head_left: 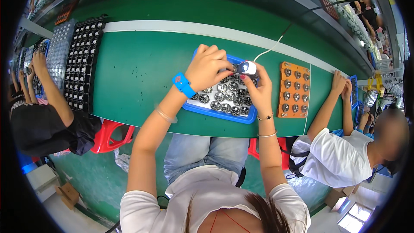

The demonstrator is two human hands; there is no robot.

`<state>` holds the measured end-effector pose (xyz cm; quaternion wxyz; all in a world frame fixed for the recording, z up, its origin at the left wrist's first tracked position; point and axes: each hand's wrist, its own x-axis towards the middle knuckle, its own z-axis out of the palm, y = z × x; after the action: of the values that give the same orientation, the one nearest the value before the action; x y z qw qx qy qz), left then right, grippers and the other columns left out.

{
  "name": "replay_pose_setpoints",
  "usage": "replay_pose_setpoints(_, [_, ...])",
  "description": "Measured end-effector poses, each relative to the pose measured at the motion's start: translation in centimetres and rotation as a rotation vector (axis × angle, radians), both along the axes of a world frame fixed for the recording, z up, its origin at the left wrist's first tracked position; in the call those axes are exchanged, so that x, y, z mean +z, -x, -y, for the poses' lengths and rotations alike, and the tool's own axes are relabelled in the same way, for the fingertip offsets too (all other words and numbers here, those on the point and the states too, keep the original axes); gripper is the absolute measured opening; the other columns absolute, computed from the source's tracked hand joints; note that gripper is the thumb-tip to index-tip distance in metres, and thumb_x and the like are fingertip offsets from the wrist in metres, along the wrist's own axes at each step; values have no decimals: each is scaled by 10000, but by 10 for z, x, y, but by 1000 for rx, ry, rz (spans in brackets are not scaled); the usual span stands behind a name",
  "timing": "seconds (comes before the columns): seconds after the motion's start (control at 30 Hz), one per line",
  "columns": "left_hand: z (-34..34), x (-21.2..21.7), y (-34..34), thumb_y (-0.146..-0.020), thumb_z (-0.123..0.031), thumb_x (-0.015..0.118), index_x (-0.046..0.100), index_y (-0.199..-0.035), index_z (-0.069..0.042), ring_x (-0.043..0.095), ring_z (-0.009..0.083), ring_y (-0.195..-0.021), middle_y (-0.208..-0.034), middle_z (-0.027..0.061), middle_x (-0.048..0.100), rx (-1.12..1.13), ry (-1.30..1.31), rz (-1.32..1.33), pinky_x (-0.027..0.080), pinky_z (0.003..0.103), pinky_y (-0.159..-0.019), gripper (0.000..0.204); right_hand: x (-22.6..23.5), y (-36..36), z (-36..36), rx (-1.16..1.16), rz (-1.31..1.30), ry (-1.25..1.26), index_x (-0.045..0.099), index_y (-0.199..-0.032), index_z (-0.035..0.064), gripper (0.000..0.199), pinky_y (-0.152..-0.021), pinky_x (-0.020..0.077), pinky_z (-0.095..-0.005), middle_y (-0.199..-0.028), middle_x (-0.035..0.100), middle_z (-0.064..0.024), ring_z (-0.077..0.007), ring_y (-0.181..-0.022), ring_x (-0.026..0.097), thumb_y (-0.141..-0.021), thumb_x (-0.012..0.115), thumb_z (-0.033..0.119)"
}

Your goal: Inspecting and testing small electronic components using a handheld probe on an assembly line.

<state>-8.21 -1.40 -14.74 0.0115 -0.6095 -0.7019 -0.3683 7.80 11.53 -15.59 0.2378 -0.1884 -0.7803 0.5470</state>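
The green table (142,73) carries a blue tray (217,114) of round silver parts near its front edge. An orange tray (294,90) lies just right of the blue tray, with bare table to its left. Over the blue tray's far edge, the left hand (209,67) and right hand (258,90) meet. Each grip is closed on a small lit tool (246,67), its long axis lying left to right.

We wear a white short-sleeved top (202,198) and light blue jeans (207,153). Our left wrist carries a bright blue strap (184,85), with a thin clear bangle (165,115) further up that forearm. Our right wrist has a fine beaded bracelet (264,118), and a slim silver bangle (267,135) sits below it.
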Motion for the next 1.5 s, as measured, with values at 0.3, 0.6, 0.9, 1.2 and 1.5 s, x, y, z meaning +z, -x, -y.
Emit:
replay_pose_setpoints(0.3, [2, -7, 11, -741, -219, 712, 723, -832, -151, 492, 189, -833, -770, 8, 527, 51, 121, -43, 346, 347, -780, 114, 4, 2, -5, -107, -223, 188, 506, -1188, -5, 344, -924, 426, -290, -1107, 595, -77, -151, -1041, 547, -881, 635, 80])
replay_pose_setpoints(0.6, [13, -10, 31, -753, -183, 711, 718, -841, -139, 482, 188, -783, -764, 1, 517, 4, 121, -142, 332, 335, -763, 99, 4, 21, 2, 52, -4, 32, 562, -1146, -7, 354, -901, 445, -276, -1072, 619, -64, -142, -1022, 571, -812, 676, 16])
replay_pose_setpoints(0.9, [16, 8, 18, -747, -180, 712, 697, -792, -137, 484, 182, -781, -752, -2, 512, 9, -19, -59, 335, 336, -762, 64, -2, 24, 4, 32, -40, 13, 553, -1146, -9, 342, -913, 442, -276, -1094, 619, -78, -148, -1025, 573, -823, 661, 14])
replay_pose_setpoints(1.2, [17, -16, 25, -741, -221, 717, 700, -799, -146, 480, 185, -808, -768, 1, 499, 30, 79, -108, 332, 335, -757, 96, -2, 5, 2, -63, -215, 242, 509, -1191, -2, 349, -924, 435, -297, -1127, 597, -85, -158, -1040, 558, -870, 638, 42])
replay_pose_setpoints(1.5, [31, -7, 4, -693, -200, 734, 681, -756, -152, 483, 180, -839, -791, -5, 477, 0, 14, -80, 337, 342, -754, 95, -4, 7, 23, -29, -21, -15, 601, -1123, 7, 363, -857, 470, -289, -1040, 651, -93, -173, -957, 614, -779, 706, 51])
